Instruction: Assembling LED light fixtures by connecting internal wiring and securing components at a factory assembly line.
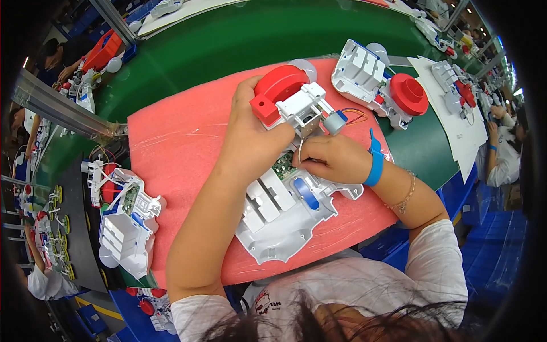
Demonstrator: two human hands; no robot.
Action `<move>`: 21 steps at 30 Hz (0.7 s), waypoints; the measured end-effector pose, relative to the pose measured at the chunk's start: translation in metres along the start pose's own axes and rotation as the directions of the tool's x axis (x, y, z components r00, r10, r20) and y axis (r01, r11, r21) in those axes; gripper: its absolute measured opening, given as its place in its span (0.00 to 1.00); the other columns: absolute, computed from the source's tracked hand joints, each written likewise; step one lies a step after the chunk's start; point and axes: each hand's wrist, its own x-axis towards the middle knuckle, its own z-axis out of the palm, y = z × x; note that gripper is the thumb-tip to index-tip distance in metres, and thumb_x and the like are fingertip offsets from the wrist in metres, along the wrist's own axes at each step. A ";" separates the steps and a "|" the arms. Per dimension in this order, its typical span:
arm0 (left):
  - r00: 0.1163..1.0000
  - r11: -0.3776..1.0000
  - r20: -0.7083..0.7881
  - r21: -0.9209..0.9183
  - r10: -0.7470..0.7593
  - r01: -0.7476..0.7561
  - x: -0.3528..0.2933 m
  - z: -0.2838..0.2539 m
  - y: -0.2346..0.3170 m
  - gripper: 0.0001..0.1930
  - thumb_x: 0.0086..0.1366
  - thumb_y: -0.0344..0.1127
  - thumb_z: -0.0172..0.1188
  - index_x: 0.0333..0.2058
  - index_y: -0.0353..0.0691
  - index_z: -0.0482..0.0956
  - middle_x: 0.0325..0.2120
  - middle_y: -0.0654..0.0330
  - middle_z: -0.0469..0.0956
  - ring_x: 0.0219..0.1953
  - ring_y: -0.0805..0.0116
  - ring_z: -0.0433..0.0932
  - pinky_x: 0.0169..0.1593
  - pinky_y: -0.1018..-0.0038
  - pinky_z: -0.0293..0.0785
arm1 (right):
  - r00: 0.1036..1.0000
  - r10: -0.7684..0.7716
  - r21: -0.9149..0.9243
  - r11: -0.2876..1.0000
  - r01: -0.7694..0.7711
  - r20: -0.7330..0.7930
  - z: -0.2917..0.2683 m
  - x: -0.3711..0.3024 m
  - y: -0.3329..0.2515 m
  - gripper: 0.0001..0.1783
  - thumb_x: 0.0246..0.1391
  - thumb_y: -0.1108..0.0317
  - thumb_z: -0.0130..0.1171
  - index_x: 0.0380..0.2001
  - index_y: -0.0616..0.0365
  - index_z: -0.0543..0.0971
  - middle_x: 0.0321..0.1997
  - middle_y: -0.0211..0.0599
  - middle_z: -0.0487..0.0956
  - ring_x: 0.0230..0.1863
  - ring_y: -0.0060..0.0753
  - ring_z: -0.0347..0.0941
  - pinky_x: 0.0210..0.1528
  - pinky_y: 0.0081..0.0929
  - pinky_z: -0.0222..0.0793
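Observation:
My left hand is closed round a red and white motor assembly, with a big red round part at the top and a silver motor at its side. Below it, on the pink foam mat, lies an open white plastic housing half with ribbed compartments and a blue oval piece. My right hand is pinched just above a green circuit board in the housing. A thin white cable runs down by its fingertips; whether they grip it is hidden.
Similar housings with red parts stand at the right and left of the pink foam mat. Behind is a green conveyor belt. A metal post rises at the left. Other people work at both sides.

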 end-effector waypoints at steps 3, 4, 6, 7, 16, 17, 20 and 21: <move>1.000 1.000 0.014 -0.022 0.007 -0.007 0.000 0.001 0.001 0.32 0.42 0.26 0.55 0.50 0.32 0.58 0.45 0.51 0.64 0.49 0.60 0.67 0.51 0.69 0.64 | 0.999 -0.033 0.020 0.999 0.034 -0.029 0.003 -0.002 0.004 0.05 0.44 0.73 0.56 0.29 0.55 0.75 0.29 0.34 0.76 0.31 0.37 0.73 0.33 0.29 0.69; 1.000 1.000 0.010 -0.017 -0.001 0.001 -0.001 0.002 0.002 0.32 0.42 0.26 0.55 0.50 0.32 0.58 0.45 0.51 0.64 0.49 0.60 0.67 0.51 0.69 0.64 | 0.999 -0.032 0.023 0.999 0.033 -0.026 0.003 -0.003 0.005 0.05 0.44 0.74 0.56 0.28 0.55 0.75 0.29 0.34 0.75 0.31 0.37 0.73 0.34 0.29 0.68; 1.000 1.000 0.006 -0.012 -0.009 0.009 -0.001 0.002 0.003 0.31 0.42 0.26 0.55 0.49 0.32 0.58 0.45 0.51 0.64 0.49 0.61 0.67 0.51 0.69 0.65 | 0.999 -0.032 0.026 0.999 0.032 -0.023 0.005 -0.003 0.005 0.05 0.44 0.74 0.56 0.28 0.56 0.75 0.29 0.35 0.75 0.32 0.37 0.73 0.34 0.30 0.68; 1.000 1.000 0.003 -0.009 -0.005 0.005 -0.001 0.001 0.004 0.31 0.42 0.26 0.55 0.49 0.32 0.59 0.45 0.51 0.64 0.49 0.61 0.68 0.50 0.69 0.65 | 0.999 -0.045 0.030 0.999 0.046 -0.031 0.005 -0.003 0.005 0.05 0.44 0.74 0.56 0.28 0.56 0.74 0.29 0.36 0.75 0.32 0.38 0.73 0.34 0.30 0.68; 0.999 0.999 0.006 -0.035 -0.035 0.035 -0.001 0.001 0.005 0.31 0.41 0.26 0.55 0.49 0.33 0.59 0.45 0.51 0.64 0.47 0.61 0.69 0.48 0.69 0.67 | 0.997 -0.076 -0.052 0.996 0.075 -0.014 0.004 -0.004 0.004 0.05 0.46 0.71 0.54 0.30 0.54 0.74 0.29 0.35 0.75 0.32 0.38 0.73 0.32 0.32 0.69; 0.999 0.998 0.016 -0.046 -0.050 0.050 -0.001 0.001 0.005 0.31 0.41 0.26 0.55 0.49 0.33 0.59 0.45 0.51 0.65 0.46 0.61 0.69 0.47 0.69 0.68 | 0.997 -0.070 -0.100 0.992 0.071 0.006 0.003 -0.005 0.003 0.06 0.45 0.71 0.54 0.31 0.53 0.74 0.29 0.34 0.75 0.31 0.38 0.73 0.32 0.31 0.69; 0.998 0.995 0.018 -0.073 -0.065 0.066 0.000 0.001 0.003 0.32 0.41 0.27 0.55 0.49 0.33 0.59 0.44 0.51 0.65 0.46 0.62 0.70 0.46 0.70 0.68 | 0.977 -0.215 -0.238 0.948 0.212 0.012 0.003 -0.006 0.007 0.07 0.43 0.71 0.54 0.30 0.52 0.75 0.30 0.31 0.73 0.32 0.34 0.72 0.30 0.29 0.70; 0.998 0.995 0.016 -0.072 -0.064 0.065 0.000 0.002 0.003 0.32 0.41 0.27 0.55 0.49 0.33 0.59 0.44 0.51 0.65 0.46 0.62 0.70 0.46 0.70 0.68 | 0.976 -0.217 -0.239 0.947 0.214 0.013 0.002 -0.006 0.006 0.07 0.43 0.71 0.54 0.30 0.52 0.75 0.30 0.31 0.73 0.32 0.34 0.72 0.30 0.29 0.70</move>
